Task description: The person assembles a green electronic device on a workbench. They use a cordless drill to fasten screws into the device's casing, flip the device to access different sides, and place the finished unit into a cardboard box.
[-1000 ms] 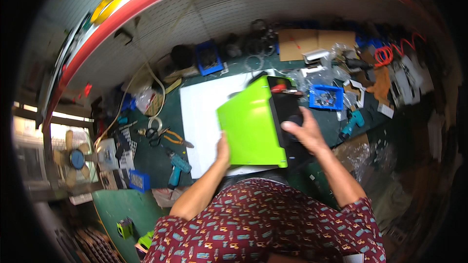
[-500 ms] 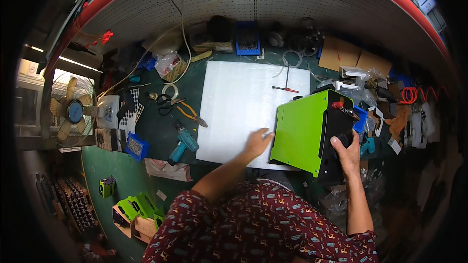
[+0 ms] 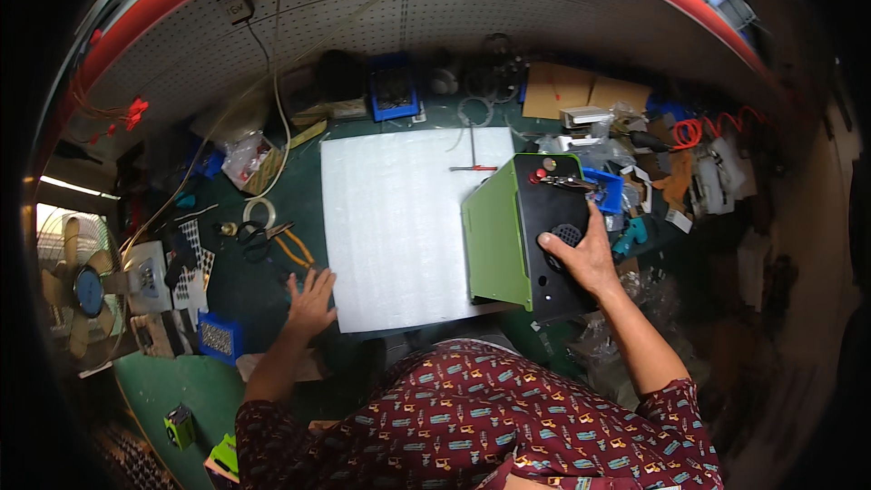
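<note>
A green and black box-shaped machine (image 3: 497, 249) stands at the right side of a white foam sheet (image 3: 399, 227). Its black end panel has a round vent grille and a red knob with wires near the top. My right hand (image 3: 585, 259) grips this panel, thumb by the grille and fingers toward the far edge. Left of the sheet, my left hand (image 3: 313, 304) is open with its fingers spread, over the spot of the teal power drill, which it mostly hides. Orange-handled pliers (image 3: 298, 249) lie just beyond its fingertips. On the sheet lies a thin T-handled tool (image 3: 473, 167).
Black-handled scissors (image 3: 254, 234) and a tape roll (image 3: 260, 211) lie at the left, near a blue bin of small parts (image 3: 218, 338). A fan (image 3: 88, 290) stands at the far left. Another blue bin (image 3: 602, 191), plastic bags and a teal tool (image 3: 629, 238) crowd the right.
My left hand has moved left from beside the machine to the drill, spreading its fingers. The whole view has shifted to the right. My right hand keeps its grip on the machine.
</note>
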Tool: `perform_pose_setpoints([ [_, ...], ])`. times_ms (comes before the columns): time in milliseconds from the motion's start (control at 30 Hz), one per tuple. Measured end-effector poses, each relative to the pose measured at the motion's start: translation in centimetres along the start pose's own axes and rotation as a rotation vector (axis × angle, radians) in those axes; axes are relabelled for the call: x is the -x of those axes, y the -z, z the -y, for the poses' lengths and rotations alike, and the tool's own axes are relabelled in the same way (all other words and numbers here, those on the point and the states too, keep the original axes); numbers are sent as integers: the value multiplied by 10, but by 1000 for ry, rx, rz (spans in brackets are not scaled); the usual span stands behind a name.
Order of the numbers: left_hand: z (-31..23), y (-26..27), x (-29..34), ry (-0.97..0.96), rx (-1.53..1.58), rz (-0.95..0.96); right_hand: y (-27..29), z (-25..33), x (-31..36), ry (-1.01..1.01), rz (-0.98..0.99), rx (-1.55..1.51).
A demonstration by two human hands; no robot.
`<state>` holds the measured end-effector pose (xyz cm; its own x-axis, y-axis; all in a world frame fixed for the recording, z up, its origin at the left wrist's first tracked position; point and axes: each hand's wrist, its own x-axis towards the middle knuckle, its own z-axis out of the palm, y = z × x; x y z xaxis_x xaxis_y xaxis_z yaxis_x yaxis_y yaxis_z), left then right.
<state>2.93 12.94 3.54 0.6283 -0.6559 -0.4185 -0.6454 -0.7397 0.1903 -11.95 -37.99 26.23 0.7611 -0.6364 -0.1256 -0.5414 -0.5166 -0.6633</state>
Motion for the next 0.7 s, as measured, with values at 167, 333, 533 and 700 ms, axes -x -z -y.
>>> perform_pose_setpoints([
  [167,38,12,18,129,-76,55,-11,19,14,0,-1,61],
  [333,-56,58,-30,65,630,-223,-17,41,20,9,53,82],
  [533,-171,134,-41,-102,1837,33,-33,28,18,-90,397,-684],
  [700,-111,108,-46,139,1731,-62,-103,-80,16,-256,-52,-464],
])
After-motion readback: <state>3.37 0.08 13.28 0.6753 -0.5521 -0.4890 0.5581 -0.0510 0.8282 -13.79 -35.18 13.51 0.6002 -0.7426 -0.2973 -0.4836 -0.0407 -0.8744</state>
